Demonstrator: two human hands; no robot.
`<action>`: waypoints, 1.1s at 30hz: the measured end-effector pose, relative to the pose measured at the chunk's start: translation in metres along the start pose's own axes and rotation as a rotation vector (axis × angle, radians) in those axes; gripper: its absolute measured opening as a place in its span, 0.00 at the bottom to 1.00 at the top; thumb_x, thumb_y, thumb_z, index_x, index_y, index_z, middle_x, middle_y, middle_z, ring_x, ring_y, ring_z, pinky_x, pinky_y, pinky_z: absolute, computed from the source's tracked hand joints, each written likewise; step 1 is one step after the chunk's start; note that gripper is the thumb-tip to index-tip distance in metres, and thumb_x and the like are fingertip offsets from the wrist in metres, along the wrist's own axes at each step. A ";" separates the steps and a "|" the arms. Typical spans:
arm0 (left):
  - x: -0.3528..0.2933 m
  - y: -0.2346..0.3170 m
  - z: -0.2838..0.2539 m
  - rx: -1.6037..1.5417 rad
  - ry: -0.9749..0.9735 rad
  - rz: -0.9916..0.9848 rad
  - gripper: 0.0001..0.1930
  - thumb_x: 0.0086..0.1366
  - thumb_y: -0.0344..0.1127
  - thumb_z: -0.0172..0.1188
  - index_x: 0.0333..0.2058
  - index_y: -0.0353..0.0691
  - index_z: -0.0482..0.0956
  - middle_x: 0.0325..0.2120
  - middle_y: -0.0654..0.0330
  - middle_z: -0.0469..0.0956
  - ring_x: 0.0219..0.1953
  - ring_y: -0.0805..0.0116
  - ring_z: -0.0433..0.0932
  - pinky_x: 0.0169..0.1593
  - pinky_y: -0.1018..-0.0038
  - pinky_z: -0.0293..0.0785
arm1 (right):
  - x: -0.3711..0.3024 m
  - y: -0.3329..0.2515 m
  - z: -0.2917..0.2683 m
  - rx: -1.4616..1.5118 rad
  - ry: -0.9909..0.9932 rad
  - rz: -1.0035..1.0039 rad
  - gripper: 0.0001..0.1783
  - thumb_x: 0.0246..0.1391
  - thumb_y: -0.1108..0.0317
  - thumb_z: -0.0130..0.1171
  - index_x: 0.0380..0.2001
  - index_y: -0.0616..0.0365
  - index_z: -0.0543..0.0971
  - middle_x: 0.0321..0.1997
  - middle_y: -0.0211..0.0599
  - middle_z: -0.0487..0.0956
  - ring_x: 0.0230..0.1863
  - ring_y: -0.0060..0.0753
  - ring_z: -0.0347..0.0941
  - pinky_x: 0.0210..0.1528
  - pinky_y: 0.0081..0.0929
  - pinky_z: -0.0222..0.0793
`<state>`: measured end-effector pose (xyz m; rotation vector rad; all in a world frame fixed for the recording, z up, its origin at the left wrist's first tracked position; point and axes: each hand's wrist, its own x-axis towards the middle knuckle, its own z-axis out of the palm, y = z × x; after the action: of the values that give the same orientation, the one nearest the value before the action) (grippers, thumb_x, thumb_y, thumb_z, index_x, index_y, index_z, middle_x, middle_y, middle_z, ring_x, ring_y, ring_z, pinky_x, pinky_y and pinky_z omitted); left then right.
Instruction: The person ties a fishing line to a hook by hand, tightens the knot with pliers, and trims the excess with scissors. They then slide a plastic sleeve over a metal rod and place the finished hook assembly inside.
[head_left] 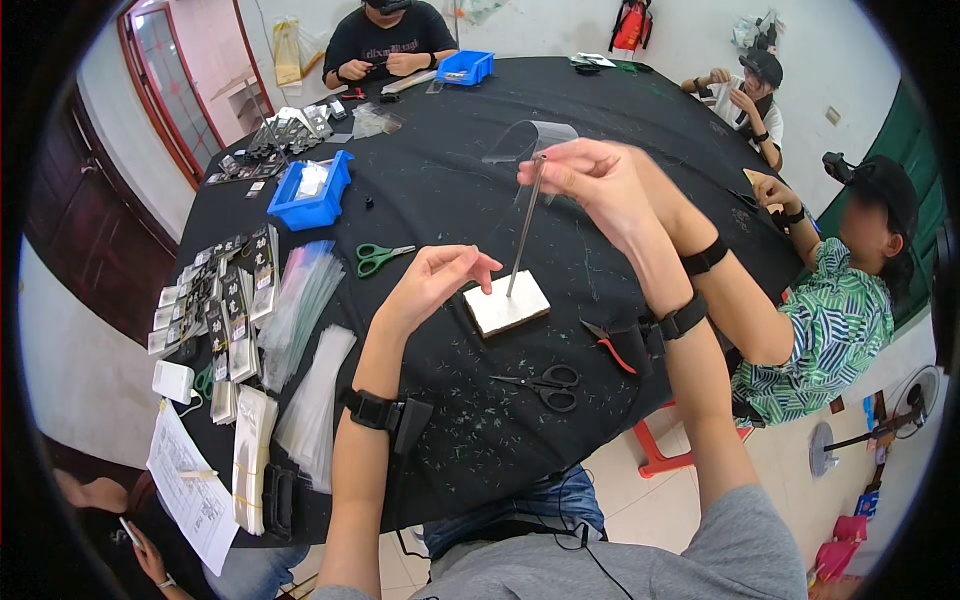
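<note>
My right hand (590, 185) is raised, with thumb and forefinger pinched at the top of a thin metal rod (522, 235). The rod stands slightly tilted, its lower end on a white-topped block (508, 303). Beside the block's left edge is my left hand (437, 285), its fingers curled and thumb close to the forefinger; whatever is between them is too small to make out. Behind my right hand, a curved clear plastic strip (548, 130) rises. A co-worker's forearm (705, 250) reaches in close by, its hand mostly hidden behind mine.
Green-handled scissors (372, 260), black scissors (555, 388) and red-handled pliers (612, 350) lie around the block among green clippings. Clear plastic sleeves (318, 400), packaged stacks (240, 320) and a blue bin (312, 195) are to the left. Other people sit around the black-covered table (440, 210).
</note>
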<state>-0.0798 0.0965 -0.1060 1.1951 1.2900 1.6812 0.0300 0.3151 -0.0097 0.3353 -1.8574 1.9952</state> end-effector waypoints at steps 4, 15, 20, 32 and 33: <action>0.003 -0.004 0.003 -0.177 0.028 0.019 0.18 0.70 0.40 0.49 0.43 0.29 0.77 0.29 0.59 0.76 0.35 0.71 0.74 0.44 0.74 0.69 | -0.009 0.006 0.007 -0.084 0.034 0.014 0.11 0.50 0.75 0.64 0.38 0.66 0.78 0.38 0.44 0.82 0.41 0.35 0.80 0.45 0.26 0.75; 0.005 -0.011 0.009 -0.474 0.229 -0.045 0.16 0.69 0.37 0.50 0.49 0.32 0.73 0.45 0.56 0.76 0.49 0.68 0.74 0.51 0.75 0.69 | -0.022 0.017 0.014 -0.198 -0.017 0.065 0.06 0.52 0.76 0.61 0.34 0.66 0.78 0.33 0.38 0.82 0.38 0.25 0.79 0.44 0.22 0.74; 0.010 0.008 0.007 0.085 0.354 -0.095 0.15 0.68 0.37 0.51 0.47 0.33 0.76 0.40 0.58 0.79 0.43 0.70 0.77 0.47 0.76 0.71 | -0.034 0.041 0.016 -0.254 0.012 0.112 0.05 0.51 0.76 0.62 0.31 0.67 0.78 0.34 0.38 0.82 0.38 0.23 0.78 0.43 0.21 0.75; 0.067 0.092 0.054 0.501 0.365 0.297 0.11 0.63 0.32 0.59 0.42 0.32 0.78 0.33 0.59 0.81 0.38 0.76 0.78 0.43 0.80 0.72 | -0.054 0.083 0.021 -0.371 0.056 0.211 0.07 0.50 0.76 0.63 0.25 0.68 0.75 0.34 0.36 0.82 0.38 0.20 0.77 0.41 0.22 0.75; 0.069 0.091 0.054 0.543 0.383 0.308 0.10 0.64 0.32 0.59 0.41 0.32 0.78 0.32 0.59 0.81 0.36 0.76 0.78 0.42 0.80 0.72 | -0.054 0.084 0.021 -0.379 0.056 0.205 0.08 0.50 0.76 0.63 0.24 0.68 0.74 0.33 0.37 0.82 0.38 0.20 0.77 0.41 0.22 0.75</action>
<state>-0.0512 0.1524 0.0034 1.4847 1.9718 1.9083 0.0400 0.2841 -0.1062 -0.0205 -2.2522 1.6979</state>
